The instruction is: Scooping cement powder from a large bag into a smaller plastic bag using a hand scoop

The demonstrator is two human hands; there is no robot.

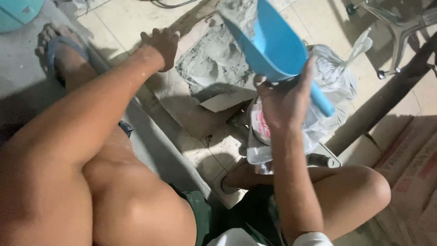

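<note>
My right hand [284, 102] grips a blue plastic scoop [268, 41], held up with grey powder in its bowl. Just below and right of it sits a clear plastic bag [334, 77] with grey powder in it, its top knotted or twisted. My left hand [160, 44] reaches forward and rests on the edge of an open paper sack [182, 107] that holds a heap of grey cement powder [214, 59]. The fingers of the left hand are curled on the sack's rim.
I sit low with my knees [364, 187] bent over a tiled floor [114, 18]. A sandalled foot [57, 41] rests at top left by a teal tub [18, 13]. Cardboard boxes [409, 168] stand at right, a metal chair base [396, 32] at top right.
</note>
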